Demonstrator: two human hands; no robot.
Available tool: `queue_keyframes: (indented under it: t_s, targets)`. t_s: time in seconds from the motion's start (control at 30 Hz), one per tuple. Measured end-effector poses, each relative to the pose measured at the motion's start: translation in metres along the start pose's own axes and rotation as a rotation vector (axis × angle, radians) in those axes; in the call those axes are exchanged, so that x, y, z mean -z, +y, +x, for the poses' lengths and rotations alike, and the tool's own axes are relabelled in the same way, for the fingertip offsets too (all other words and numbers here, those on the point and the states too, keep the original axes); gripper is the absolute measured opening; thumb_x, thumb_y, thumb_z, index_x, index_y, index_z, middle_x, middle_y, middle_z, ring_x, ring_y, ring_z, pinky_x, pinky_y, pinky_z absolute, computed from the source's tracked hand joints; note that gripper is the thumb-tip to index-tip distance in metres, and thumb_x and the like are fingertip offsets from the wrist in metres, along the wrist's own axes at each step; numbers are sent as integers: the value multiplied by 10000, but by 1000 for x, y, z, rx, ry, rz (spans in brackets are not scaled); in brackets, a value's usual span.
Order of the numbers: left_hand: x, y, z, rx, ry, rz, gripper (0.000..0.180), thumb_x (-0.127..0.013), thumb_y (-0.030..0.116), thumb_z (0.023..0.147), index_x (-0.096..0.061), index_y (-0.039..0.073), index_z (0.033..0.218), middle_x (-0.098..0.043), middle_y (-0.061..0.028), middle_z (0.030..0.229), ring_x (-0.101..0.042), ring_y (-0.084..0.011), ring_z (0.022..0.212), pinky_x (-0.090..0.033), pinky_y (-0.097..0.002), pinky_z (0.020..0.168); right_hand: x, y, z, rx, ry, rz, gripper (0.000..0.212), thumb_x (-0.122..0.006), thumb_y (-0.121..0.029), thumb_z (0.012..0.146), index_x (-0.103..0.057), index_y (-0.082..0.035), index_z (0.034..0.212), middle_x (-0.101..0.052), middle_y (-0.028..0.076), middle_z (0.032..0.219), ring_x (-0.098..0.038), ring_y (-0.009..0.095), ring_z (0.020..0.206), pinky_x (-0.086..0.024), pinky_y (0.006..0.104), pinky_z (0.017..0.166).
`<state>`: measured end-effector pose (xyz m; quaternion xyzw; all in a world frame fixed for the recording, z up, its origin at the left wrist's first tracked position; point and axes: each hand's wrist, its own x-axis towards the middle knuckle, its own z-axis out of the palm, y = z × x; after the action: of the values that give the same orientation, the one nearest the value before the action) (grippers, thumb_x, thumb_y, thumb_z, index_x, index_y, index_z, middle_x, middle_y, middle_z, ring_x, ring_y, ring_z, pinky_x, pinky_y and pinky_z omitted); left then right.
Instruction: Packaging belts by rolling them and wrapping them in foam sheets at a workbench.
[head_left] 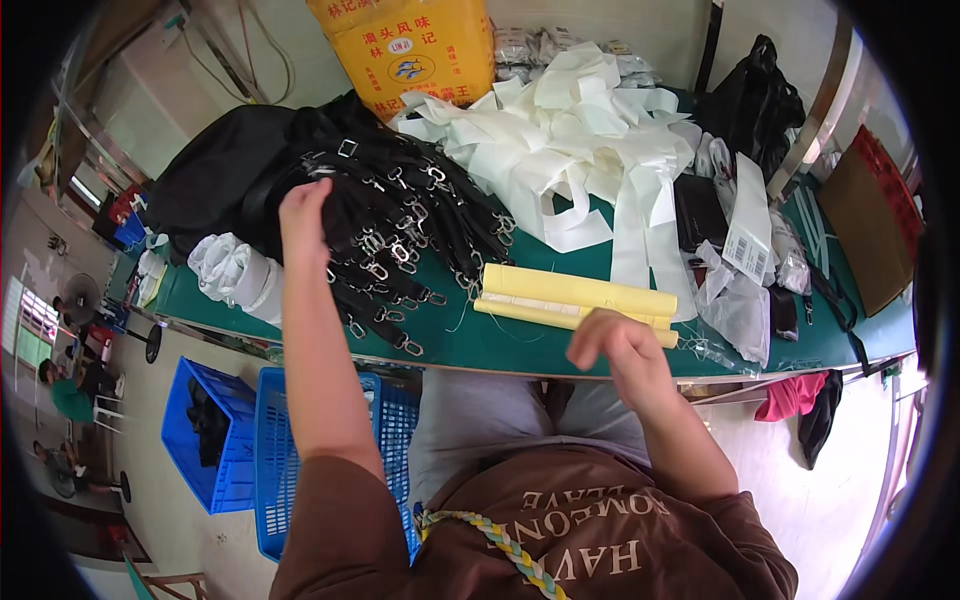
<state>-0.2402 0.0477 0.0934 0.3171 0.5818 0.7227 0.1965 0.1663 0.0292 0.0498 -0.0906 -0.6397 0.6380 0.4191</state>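
My left hand [303,220] reaches into a pile of black straps [380,215] with silver metal clasps, at the left of the table. Its fingers are bunched together at the black webbing; what lies between them is partly hidden. At the front of the table, my right hand [622,352] hovers by the near edge with its fingers curled in and nothing visible in them. Just beyond it lie yellow rolled sheets [575,288], side by side. Some loose thread trails from the straps toward these rolls.
Behind the rolls is a heap of white fabric strips [560,150], with a yellow printed carton [405,60] farther back. A black bag [755,105] and a cardboard box [865,225] stand right. White bundles [235,278] sit left. Blue crates [272,450] stand on the floor.
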Motion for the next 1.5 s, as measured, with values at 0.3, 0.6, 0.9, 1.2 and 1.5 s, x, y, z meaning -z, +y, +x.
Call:
queue_keyframes:
  t_s: [0.3,0.6,0.9,1.2,1.5]
  targets:
    - [-110,-11,-242,-146,-491,44,207,-676,85,804,-469,69,803,-418,45,692,-381,-34,605,-325,-189,528,3,40,49,-549,-140,643,654,-329,-507,944,-425,49,1276,-528,162,1211,-502,229,1126,-384,344,958]
    - [-150,-25,-232,-131,-1120,455,223,-488,34,875,-554,-3,1084,-623,-94,948,-623,-212,840,-500,-311,725,113,-50,12,-238,-256,574,472,-525,-308,922,-416,20,1243,-530,58,613,-524,149,547,-417,300,536]
    - [-257,-29,-150,421,-820,-863,756,-544,420,869,-209,-9,1394,-338,-228,1386,-406,-339,1234,-336,-451,1018,232,-125,-96,139,-821,149,344,-629,-155,834,-534,74,1072,-595,118,802,-612,216,689,-501,374,624]
    - [-283,-26,-83,362,-574,-1026,371,-479,203,938,-492,-60,1199,-594,-144,1045,-584,-240,932,-475,-346,861,294,-212,-205,801,-229,428,468,-619,-11,805,-456,-81,1238,-570,91,561,-482,126,357,-390,223,343]
    - [-427,-14,-50,-84,-796,262,618,-450,506,896,-477,-8,1238,-569,-222,1134,-570,-316,998,-438,-419,893,261,-196,-161,672,-634,505,565,-623,96,757,-537,-183,1241,-567,169,590,-470,138,376,-388,266,352]
